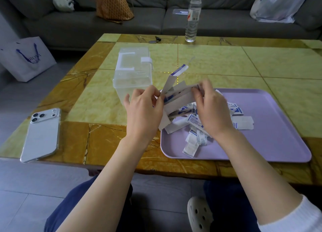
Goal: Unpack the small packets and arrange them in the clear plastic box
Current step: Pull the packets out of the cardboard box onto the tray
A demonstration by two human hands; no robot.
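So, head view: all I have from here is this single camera, looking down at both hands over the worktop.
Left hand: I see its fingertips pinching the left end of an opened carton.
Right hand: fingers curled on the carton's right end. Motion blur hides the exact grip.
Carton: white card with blue print, flaps splayed open, held tilted above the near left corner of the tray.
Packets: a loose heap on the tray's left part, right under the carton. They are small, flat, white wrappers with blue print, lying at all angles and overlapping.
Box: clear plastic with a white handle and latch on the lid. It stands on the worktop just left of the tray, and its lid looks shut. I can make out nothing inside.
Done, as I judge it: the unpacking is well on, with many packets out on the tray.
Left: emptying the carton, opening the box, and all the arranging.
Also there: a phone at the near left edge and a bottle at the far edge.
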